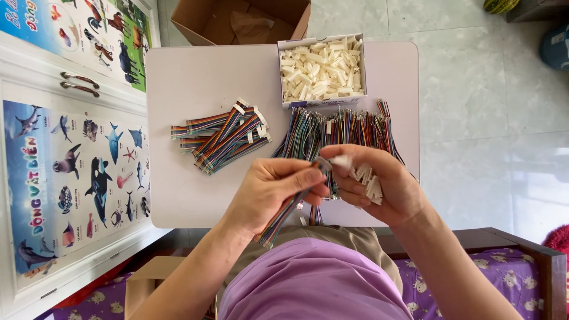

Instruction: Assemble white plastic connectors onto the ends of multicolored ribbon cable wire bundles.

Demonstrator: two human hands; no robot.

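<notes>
Centrally, my left hand (278, 188) pinches 1 rainbow ribbon cable (284, 214), long axis slanting toward me; my right hand (372, 181) grips white connectors (370, 181), seemingly touching the cable's far tip above the table (189, 83).

Your left hand (269, 192) pinches a flat rainbow-coloured ribbon cable (284, 213) that slants from its lower end at 7 o'clock, near your lap, up toward 1 o'clock, where its tip meets a small white plastic connector (342, 161) pinched in the fingertips of your right hand (379, 186). That right hand also cups several more white connectors (370, 182) in its palm, lying loosely at mixed angles just at 4 o'clock of the pinched one. Both hands hover close together above the near edge of the table (189, 201), thumbs almost touching.
</notes>
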